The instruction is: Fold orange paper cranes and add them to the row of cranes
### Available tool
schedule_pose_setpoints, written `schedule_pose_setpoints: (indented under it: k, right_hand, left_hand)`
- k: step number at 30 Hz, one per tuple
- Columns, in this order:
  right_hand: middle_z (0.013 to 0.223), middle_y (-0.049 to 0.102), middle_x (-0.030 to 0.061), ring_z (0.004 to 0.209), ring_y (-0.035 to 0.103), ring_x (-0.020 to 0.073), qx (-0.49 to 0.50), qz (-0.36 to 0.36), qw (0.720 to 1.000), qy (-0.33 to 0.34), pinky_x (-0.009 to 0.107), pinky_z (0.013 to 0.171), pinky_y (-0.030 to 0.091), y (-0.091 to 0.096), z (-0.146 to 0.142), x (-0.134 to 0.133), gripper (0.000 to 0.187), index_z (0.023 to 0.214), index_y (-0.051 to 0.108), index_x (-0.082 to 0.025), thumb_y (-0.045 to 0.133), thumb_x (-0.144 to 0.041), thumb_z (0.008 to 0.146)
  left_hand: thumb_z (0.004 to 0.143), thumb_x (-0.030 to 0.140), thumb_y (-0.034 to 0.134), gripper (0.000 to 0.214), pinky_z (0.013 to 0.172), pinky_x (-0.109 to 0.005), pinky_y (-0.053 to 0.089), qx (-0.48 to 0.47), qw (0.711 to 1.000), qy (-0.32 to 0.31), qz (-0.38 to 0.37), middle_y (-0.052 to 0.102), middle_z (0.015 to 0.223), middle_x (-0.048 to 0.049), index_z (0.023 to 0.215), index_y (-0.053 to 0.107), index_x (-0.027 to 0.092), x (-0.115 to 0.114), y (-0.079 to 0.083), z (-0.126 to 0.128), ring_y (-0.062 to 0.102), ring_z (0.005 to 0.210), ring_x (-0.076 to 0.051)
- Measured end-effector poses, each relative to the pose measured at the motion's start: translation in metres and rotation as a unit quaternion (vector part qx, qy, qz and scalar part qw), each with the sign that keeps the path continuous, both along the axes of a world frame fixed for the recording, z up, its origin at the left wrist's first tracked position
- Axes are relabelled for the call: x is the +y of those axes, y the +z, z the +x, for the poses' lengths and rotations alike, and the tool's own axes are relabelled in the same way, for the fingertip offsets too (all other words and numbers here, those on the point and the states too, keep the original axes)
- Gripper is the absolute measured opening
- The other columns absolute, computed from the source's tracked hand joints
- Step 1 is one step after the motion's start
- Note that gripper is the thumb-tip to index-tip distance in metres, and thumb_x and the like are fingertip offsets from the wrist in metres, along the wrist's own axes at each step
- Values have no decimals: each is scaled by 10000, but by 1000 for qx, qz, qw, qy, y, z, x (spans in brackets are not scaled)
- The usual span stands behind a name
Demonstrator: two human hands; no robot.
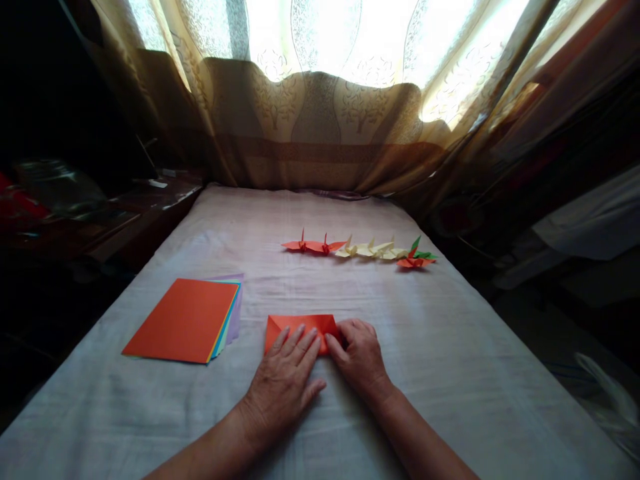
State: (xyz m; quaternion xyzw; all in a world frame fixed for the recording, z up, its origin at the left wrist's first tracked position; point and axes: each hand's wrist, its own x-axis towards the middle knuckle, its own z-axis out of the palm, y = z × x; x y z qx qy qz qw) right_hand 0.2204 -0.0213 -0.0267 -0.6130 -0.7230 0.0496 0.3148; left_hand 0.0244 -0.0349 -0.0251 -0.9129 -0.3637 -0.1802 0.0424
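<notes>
Orange paper (326, 323), folded into a rectangle, lies flat on the pale cloth (150, 413) right in front of me. Long axis runs left to right across me, roughly parallel to the row of paper birds; one short end points left, the other right, one long edge faces the curtain (320, 113), the other faces me and is partly under my fingers. Crease line slants in from the far left corner.

My left hand (284, 379) is palm down, fingers extended and slightly apart, fingertips on the paper's near middle, thumb stuck out to the right on the cloth side. My right hand (361, 357) is curled at the paper's right end, thumb on or right at the edge, fingers bent beside it (can't tell if it's really pinching the paper).

Stack of square paper (177, 323) sits to the left, apart from the folded piece; orange sheet on top, yellow, blue, pale green and lilac edges poking out on its right side.

Farther off, row of birds: two red-orange birds (303, 246) at the left, cream birds (369, 251) in the middle, green bird (426, 255) at the right end, orange bird (415, 263) just in front of it
</notes>
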Motion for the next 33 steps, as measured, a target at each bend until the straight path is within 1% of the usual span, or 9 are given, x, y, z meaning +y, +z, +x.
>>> schedule_pose_setpoints:
  k: [2, 4, 8, 13, 19, 24, 28, 31, 33]
  right_hand:
    - [689, 604, 8, 722, 551, 185, 6, 7, 1000, -2, 320, 773, 358, -2, 0, 0, 123, 730, 583, -204, 568, -250, 843]
    - [735, 627, 17, 743, 566, 191, 16, 17, 1000, -8, 332, 791, 368, -3, 0, 0, 86, 845, 622, -195, 566, -259, 849]
    - [734, 618, 9, 711, 567, 186, 31, 20, 999, -24, 342, 794, 390, -3, 0, -1, 211, 1033, 626, -185, 557, -281, 859]
    - [713, 594, -3, 690, 564, 182, 34, 25, 999, -24, 351, 803, 404, -4, 1, -2, 296, 1149, 588, -183, 527, -283, 877]
    - [711, 599, -4, 698, 565, 183, 22, 20, 999, -31, 357, 819, 401, -4, 1, -1, 300, 1153, 579, -184, 533, -287, 875]
    - [694, 609, -12, 748, 582, 196, 23, 20, 998, -56, 386, 884, 366, -2, 3, 0, 187, 1031, 588, -196, 545, -266, 863]
    - [677, 606, -13, 753, 578, 201, 21, 16, 998, -65, 386, 877, 354, -2, 4, 2, 120, 960, 587, -209, 538, -265, 865]
    - [677, 606, -10, 738, 573, 196, 17, 11, 997, -71, 382, 868, 360, -1, 3, 2, 100, 932, 588, -212, 527, -263, 872]
    - [711, 622, 4, 757, 578, 199, 9, 21, 997, -68, 386, 868, 371, -1, 4, 1, 98, 917, 595, -211, 517, -257, 879]
  left_hand:
    - [947, 500, 454, 595, 1134, -430, 304, 13, 1000, 3, -9, 517, 1430, -105, 1433, 426, 158, -2, -7, 2, 452, 1331, -257]
    - [944, 524, 446, 630, 1133, -425, 303, 19, 1000, 7, -15, 485, 1456, -106, 1454, 395, 158, -3, -11, 0, 439, 1342, -261]
    - [937, 541, 448, 661, 1130, -424, 306, 17, 1000, 16, -18, 475, 1465, -104, 1474, 362, 166, -4, -12, -2, 423, 1352, -268]
    - [934, 522, 461, 643, 1125, -422, 312, 16, 1000, 15, -20, 476, 1465, -100, 1462, 383, 163, -5, -8, -1, 436, 1343, -265]
    - [928, 485, 491, 623, 1130, -418, 300, 13, 1000, 12, -22, 485, 1459, -93, 1451, 398, 159, -5, -7, -1, 441, 1340, -263]
    - [925, 485, 497, 624, 1136, -420, 290, 13, 999, 18, -28, 480, 1463, -95, 1450, 399, 162, -5, -9, -1, 433, 1344, -265]
    - [921, 484, 502, 626, 1130, -428, 297, 9, 999, 21, -34, 482, 1460, -102, 1451, 400, 165, -5, -11, 0, 435, 1342, -274]
    - [918, 490, 495, 626, 1124, -430, 307, 8, 999, 23, -41, 486, 1456, -106, 1451, 402, 173, -5, -10, 0, 441, 1337, -279]
    - [920, 490, 489, 621, 1126, -429, 304, 9, 999, 25, -41, 486, 1456, -105, 1450, 405, 177, -5, -10, 1, 438, 1339, -279]
